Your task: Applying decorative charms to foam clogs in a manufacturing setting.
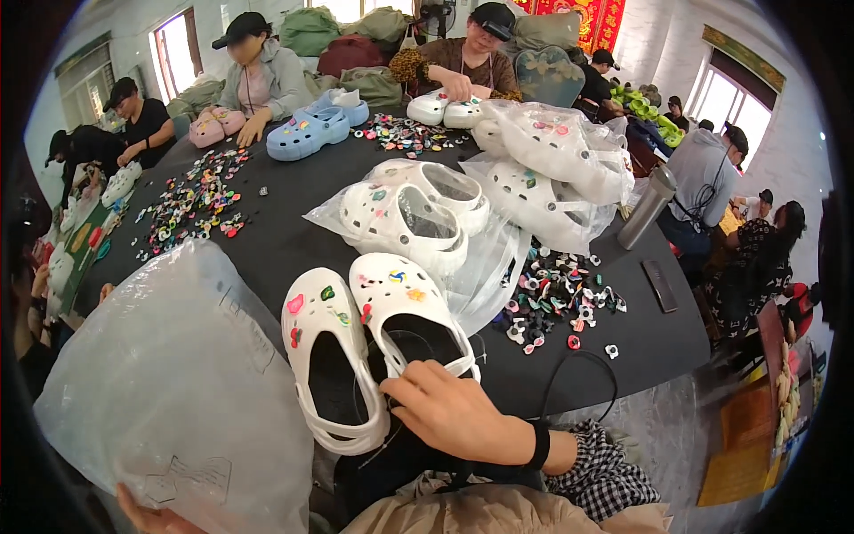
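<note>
While the right hand (454,414) rests there, white clogs (374,343) lie just beyond its fingers (400,392) — touching.

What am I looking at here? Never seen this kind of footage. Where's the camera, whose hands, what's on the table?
There is no machine: a person works with bare hands, filmed by a wide fisheye camera on their head, looking down, so straight edges bend near the rim. The right hand rests at the heel of a pair of white clogs dotted with small coloured charms. The left hand, only partly visible at the bottom edge, holds a clear plastic bag. On the dark table lie loose charms, more white clogs in bags, a blue pair and a metal flask. Other people sit around it.
</note>
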The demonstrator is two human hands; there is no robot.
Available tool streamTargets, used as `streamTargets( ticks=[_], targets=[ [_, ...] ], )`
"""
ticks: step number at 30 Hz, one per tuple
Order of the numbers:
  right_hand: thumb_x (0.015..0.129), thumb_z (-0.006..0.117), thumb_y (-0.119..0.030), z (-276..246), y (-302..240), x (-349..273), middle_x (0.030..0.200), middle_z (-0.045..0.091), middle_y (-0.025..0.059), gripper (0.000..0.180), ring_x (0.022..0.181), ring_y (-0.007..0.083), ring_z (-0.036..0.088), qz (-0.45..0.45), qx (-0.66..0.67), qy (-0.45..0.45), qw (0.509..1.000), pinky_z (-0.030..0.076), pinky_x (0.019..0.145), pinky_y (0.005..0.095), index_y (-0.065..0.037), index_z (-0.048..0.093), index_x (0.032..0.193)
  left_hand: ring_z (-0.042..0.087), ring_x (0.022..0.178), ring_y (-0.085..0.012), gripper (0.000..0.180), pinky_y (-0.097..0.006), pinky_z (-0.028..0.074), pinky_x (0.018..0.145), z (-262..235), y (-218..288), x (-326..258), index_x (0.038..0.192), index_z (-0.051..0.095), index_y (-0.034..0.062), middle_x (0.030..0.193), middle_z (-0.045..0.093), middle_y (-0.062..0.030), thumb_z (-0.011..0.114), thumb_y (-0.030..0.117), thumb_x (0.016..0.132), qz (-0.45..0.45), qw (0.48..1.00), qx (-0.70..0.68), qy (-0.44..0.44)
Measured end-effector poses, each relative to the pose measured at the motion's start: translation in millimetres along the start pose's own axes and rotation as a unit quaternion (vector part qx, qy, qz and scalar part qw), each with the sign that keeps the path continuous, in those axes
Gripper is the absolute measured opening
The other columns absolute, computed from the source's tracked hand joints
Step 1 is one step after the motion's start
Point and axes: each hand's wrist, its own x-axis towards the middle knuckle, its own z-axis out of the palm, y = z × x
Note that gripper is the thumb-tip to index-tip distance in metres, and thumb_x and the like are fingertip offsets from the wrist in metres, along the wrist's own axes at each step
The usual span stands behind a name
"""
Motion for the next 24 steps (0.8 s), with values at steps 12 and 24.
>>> streamTargets(
  ticks=[12, 24],
  targets=[
    [0.083, 0.082, -0.033, -15, 1, -42, 0.141, 0.049, 0.0282, 0.080, 0.127, 0.0416, 0.052, -0.029, 0.260, 0.020, 0.965, 0.044, 0.104, 0.0455, 0.007, 0.044, 0.141, 0.059, 0.119, -0.0408, 0.042, -0.050, 0.046, 0.100, 150, -69, -1, 0.135, 0.056, -0.0002, 0.144, 0.053, -0.0236, 0.056, 0.018, 0.097, 0.237, 0.634, 0.508, -0.533],
    [0.092, 0.064, -0.007, 4, 63, -83, 0.115, 0.066, 0.0152, 0.045, 0.093, 0.0277, 0.068, 0.065, 0.504, 0.040, 0.860, 0.053, 0.084, 0.0401, -0.003, 0.054, 0.136, 0.028, 0.150, -0.0386, 0.107, -0.061, 0.024, 0.118, 145, -51, 13, 0.157, 0.030, 0.0150, 0.157, 0.035, -0.0235, 0.088, 0.026, 0.068, 0.217, 0.586, 0.586, -0.516]
  ],
)
